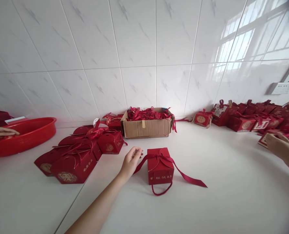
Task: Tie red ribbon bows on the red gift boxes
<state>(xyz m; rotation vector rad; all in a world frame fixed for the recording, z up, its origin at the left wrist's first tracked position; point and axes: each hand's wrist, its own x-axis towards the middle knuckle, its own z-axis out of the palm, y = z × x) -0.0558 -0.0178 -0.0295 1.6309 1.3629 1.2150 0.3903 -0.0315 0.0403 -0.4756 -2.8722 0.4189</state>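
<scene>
A red gift box (160,165) stands upright on the white table, with a ribbon crossing its closed top and a cord handle hanging at its front. The ribbon's loose ends (192,180) spread to both sides. Just left of the box, my left hand (131,161) hovers beside the ribbon, its fingers curled together with nothing visible in them. At the far right, my right hand (279,143) has its fingers closed on a small red box with a pale face (263,141), partly hidden by the hand and next to other boxes.
A cardboard carton (146,129) of red ribbons stands near the tiled wall. Red boxes (73,162) cluster at left; more (242,123) line the right back. One box (203,118) sits between carton and row. Another person's hand (3,131) is over a red basin (37,135).
</scene>
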